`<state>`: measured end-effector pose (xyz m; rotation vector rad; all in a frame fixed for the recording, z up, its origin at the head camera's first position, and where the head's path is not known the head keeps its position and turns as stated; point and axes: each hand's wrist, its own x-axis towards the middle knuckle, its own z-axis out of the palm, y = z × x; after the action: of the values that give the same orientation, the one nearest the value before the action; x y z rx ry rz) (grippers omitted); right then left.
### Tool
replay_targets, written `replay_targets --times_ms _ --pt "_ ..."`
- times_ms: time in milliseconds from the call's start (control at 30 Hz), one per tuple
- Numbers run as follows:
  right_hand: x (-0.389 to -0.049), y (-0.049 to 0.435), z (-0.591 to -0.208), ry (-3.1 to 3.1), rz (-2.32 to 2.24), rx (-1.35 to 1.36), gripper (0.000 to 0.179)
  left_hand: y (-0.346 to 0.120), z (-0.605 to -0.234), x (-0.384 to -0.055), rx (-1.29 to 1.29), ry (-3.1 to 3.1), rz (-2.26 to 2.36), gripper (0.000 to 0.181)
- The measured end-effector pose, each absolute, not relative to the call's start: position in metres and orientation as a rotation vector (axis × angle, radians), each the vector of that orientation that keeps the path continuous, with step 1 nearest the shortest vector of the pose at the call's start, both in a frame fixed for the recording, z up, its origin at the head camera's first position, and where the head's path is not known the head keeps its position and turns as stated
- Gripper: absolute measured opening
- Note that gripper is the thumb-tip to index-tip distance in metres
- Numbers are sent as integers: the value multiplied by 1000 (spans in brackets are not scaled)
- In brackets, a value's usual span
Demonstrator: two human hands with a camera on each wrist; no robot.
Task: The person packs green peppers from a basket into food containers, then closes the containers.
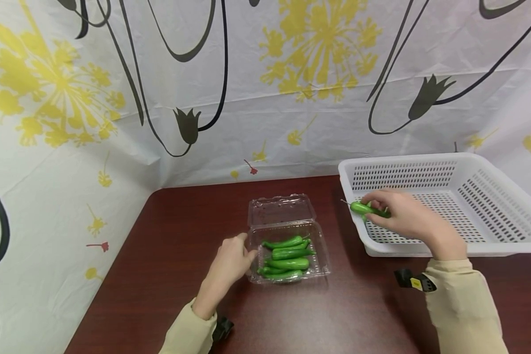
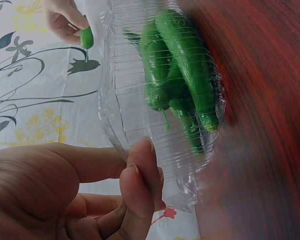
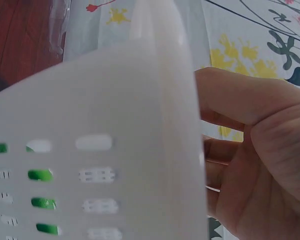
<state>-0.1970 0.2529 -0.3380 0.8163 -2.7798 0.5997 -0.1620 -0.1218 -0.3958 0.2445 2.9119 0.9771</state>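
Observation:
My right hand (image 1: 409, 216) grips a green pepper (image 1: 360, 208) by the left rim of a white slotted basket (image 1: 353, 189), the pepper's thin stem pointing left. In the right wrist view the basket wall (image 3: 105, 100) hides those fingertips, and green shows through some slots. My left hand (image 1: 230, 258) pinches the left edge of a clear plastic clamshell box (image 1: 283, 209), whose lid lies folded back. Several green peppers (image 1: 291, 264) lie side by side in it. The left wrist view shows thumb and fingers (image 2: 142, 170) together at the box's edge, with peppers (image 2: 185, 60) behind the ribbed plastic.
Both things stand on a dark red-brown table (image 1: 181, 236), the basket at the back right, the box near the middle. A patterned white cloth (image 1: 248, 98) hangs behind and along the left side. A dark wrist device (image 1: 413, 280) is by the right sleeve.

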Motion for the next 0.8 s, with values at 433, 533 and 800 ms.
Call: replay_targets --times_ms 433,533,800 --pt "-194 236 -340 -2706 590 887 20 -122 -397 -162 245 2919 970 53" --pt "-194 233 -340 -2710 593 901 21 -122 -397 -162 234 2913 973 53" --pt "-193 228 -339 -2726 585 906 21 -121 -396 -161 218 2903 981 54"
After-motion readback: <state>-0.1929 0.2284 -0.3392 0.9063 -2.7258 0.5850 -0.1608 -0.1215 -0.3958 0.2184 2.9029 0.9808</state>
